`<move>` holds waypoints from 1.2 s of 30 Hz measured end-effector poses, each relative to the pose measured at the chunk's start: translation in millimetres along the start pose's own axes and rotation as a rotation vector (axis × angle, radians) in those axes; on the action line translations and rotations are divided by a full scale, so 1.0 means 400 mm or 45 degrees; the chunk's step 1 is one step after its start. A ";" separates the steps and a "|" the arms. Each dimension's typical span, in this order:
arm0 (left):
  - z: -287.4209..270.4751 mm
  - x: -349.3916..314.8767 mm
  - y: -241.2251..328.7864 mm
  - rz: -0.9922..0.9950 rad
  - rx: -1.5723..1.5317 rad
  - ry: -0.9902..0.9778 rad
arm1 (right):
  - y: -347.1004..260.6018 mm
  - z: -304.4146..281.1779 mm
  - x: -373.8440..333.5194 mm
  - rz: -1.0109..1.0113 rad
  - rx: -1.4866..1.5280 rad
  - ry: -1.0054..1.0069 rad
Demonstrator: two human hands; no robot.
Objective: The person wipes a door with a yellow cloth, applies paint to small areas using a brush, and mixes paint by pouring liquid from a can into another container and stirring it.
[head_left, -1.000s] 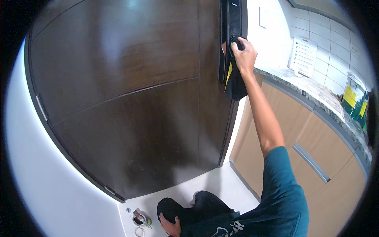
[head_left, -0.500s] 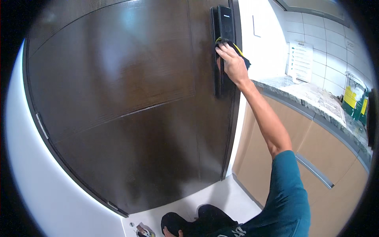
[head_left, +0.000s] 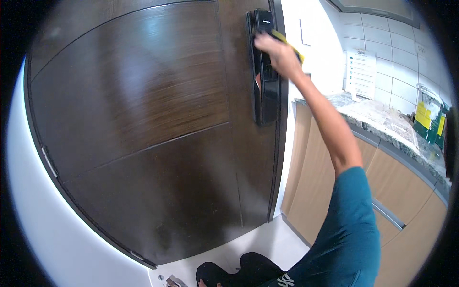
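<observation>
My right hand [head_left: 281, 56], blurred by motion, is closed on a black cloth with a yellow edge [head_left: 292, 47]. It presses the cloth against the upper part of a tall black door lock [head_left: 270, 95]. The lock is mounted near the right edge of a dark brown wooden door [head_left: 143, 110], which is closed. A small reddish patch shows on the lock's side, below the hand. At the lower edge, bits of skin beside my dark-clad knees [head_left: 210, 273] may be my left hand; its fingers are mostly cut off.
To the right, a stone countertop [head_left: 377, 119] tops light wood cabinets [head_left: 311, 177] with a metal handle. On it stand a printed white sheet [head_left: 361, 71] and a green-and-yellow container [head_left: 427, 115]. A small object [head_left: 176, 281] lies on the pale floor at lower left.
My right hand and the cloth have moved up and slightly left along the lock, uncovering more of its lower part. The view has shifted a little.
</observation>
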State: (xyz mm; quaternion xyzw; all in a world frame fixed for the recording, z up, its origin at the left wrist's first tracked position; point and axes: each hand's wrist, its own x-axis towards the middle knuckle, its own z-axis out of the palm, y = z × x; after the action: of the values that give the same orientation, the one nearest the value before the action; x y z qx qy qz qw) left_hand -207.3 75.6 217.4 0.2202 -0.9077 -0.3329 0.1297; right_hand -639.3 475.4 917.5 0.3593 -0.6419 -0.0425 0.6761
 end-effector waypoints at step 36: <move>-0.044 -0.017 0.110 -0.033 -0.067 -0.132 | -0.143 0.185 -0.483 0.799 0.070 0.319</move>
State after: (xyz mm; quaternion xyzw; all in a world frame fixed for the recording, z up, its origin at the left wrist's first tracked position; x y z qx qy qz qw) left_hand -208.4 99.1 259.1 0.2110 -0.9011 -0.3693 0.0840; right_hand -715.9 501.7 718.8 0.1647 -0.6339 0.2295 0.7200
